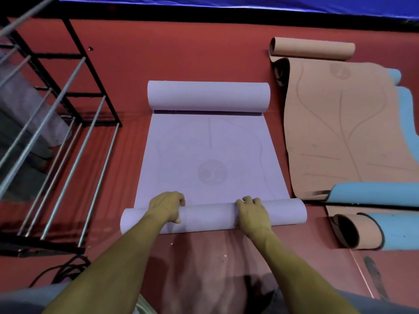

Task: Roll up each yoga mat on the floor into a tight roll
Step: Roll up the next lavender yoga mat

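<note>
1. Left hand (166,206) curled over the near roll (213,215) of the lilac yoga mat (210,155), fingers hooked over its far side, thumb on the near face.
2. Right hand (251,211) gripping the same roll further right, fingers bent over the top edge, knuckles raised.
3. Both forearms stretched forward from the bottom of the view, roll lying crosswise between them and the flat stretch of mat.
4. Lilac yoga mat spread on the red floor (181,53), middle part flat, faint circular emblem and curved lines printed on it.
5. Far end curled into a second, loose roll (208,95), resting on the mat's far edge.
6. Just to the right, a tan yoga mat (335,123) lying partly open, far end curled into a small roll, near end curled up with a dark underside showing.
7. Blue yoga mat (376,193) overlapping the tan one, edges showing along the right and across the near part.
8. To the left, a black metal rack (68,105) with silver bars, standing on the floor.
9. Black cables (68,266) trailing on the floor beside the rack's near corner.
10. Blue fabric (226,2) along the top of the view.
</note>
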